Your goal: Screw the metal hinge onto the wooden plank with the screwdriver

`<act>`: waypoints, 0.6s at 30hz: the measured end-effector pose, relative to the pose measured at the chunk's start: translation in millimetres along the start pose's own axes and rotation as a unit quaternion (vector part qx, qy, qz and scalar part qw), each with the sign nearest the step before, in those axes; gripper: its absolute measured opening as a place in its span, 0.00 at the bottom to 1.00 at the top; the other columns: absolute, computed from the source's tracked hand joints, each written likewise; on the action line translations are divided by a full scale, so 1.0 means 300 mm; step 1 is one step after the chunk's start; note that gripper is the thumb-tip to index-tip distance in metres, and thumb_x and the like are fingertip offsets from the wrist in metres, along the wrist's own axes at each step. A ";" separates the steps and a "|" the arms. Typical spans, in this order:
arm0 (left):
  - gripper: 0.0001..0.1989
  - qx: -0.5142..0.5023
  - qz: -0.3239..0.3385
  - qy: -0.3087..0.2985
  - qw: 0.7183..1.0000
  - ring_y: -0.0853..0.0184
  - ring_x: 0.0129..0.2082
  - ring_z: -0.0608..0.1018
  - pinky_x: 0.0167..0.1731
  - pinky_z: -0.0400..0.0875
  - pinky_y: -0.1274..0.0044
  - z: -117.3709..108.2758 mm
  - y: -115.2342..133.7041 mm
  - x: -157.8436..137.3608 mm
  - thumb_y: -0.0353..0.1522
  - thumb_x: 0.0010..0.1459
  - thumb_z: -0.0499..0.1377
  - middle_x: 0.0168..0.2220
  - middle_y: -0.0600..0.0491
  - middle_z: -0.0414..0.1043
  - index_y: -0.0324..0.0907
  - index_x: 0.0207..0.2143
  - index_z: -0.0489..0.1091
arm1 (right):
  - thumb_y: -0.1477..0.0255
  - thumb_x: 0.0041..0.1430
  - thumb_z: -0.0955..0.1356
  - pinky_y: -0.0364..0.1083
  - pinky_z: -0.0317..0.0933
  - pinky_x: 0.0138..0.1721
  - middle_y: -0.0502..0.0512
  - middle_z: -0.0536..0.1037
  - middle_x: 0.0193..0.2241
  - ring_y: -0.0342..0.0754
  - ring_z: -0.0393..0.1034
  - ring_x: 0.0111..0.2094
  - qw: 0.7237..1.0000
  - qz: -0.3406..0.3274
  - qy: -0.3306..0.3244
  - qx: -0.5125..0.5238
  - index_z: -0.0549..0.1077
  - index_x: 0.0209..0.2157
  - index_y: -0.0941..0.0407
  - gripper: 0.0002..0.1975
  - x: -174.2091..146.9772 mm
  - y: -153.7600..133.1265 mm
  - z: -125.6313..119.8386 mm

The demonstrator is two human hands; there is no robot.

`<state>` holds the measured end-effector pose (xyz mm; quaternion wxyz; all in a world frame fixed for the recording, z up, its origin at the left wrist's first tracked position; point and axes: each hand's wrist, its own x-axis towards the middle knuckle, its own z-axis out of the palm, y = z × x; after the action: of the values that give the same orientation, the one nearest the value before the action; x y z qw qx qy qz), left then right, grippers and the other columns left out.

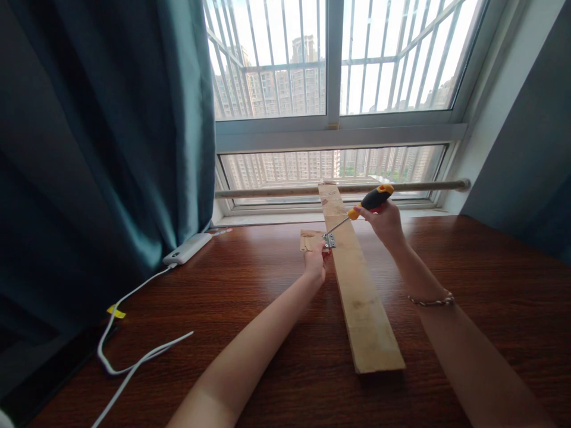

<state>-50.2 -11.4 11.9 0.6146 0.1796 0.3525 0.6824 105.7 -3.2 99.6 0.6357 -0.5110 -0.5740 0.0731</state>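
A screwdriver (377,196) with a black and yellow handle is gripped in my right hand (386,224). Its shaft slants down to the left, and the tip meets a small metal hinge (331,241). The hinge lies across the joint between a long wooden plank (363,309) and a short piece of wood (307,239) at its left side. My left hand (316,263) is closed at the near edge of the short piece, fingers close to the hinge; part of the fingers is hidden from view.
Everything lies on a dark brown wooden tabletop (276,362). A white power bank (187,248) with a white cable (134,291) sits at the left, by a blue curtain (178,119). Behind the plank's far end runs a horizontal rail (276,191) before the window.
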 end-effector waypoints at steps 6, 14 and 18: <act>0.04 0.021 0.001 -0.010 1.000 0.74 0.20 0.74 0.22 0.68 0.83 -0.009 -0.005 0.014 0.24 0.48 0.61 0.25 0.53 0.74 0.36 0.28 0.70 | 0.56 0.40 0.73 0.42 0.60 0.12 0.48 0.73 0.20 0.45 0.67 0.14 0.995 0.029 0.018 0.090 0.64 0.32 0.55 0.23 -0.042 -0.049 0.013; 0.05 0.028 0.001 -0.003 1.000 0.74 0.21 0.74 0.23 0.69 0.82 -0.008 -0.002 0.014 0.24 0.47 0.62 0.25 0.53 0.74 0.36 0.28 0.70 | 0.60 0.37 0.76 0.47 0.71 0.21 0.51 0.77 0.25 0.48 0.74 0.21 0.967 0.088 -0.095 0.220 0.63 0.32 0.54 0.25 -0.032 -0.097 -0.014; 0.04 0.024 0.001 -0.006 1.000 0.74 0.21 0.73 0.23 0.69 0.82 -0.007 -0.003 0.016 0.23 0.48 0.61 0.25 0.53 0.74 0.36 0.29 0.70 | 0.64 0.31 0.78 0.52 0.73 0.34 0.52 0.79 0.28 0.51 0.76 0.28 0.940 0.108 -0.161 0.280 0.65 0.32 0.55 0.26 -0.027 -0.122 -0.043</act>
<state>-51.9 -7.4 9.0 0.6115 0.1988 0.3653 0.6731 95.1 -33.2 123.4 0.6403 -0.3527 -0.5667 0.3802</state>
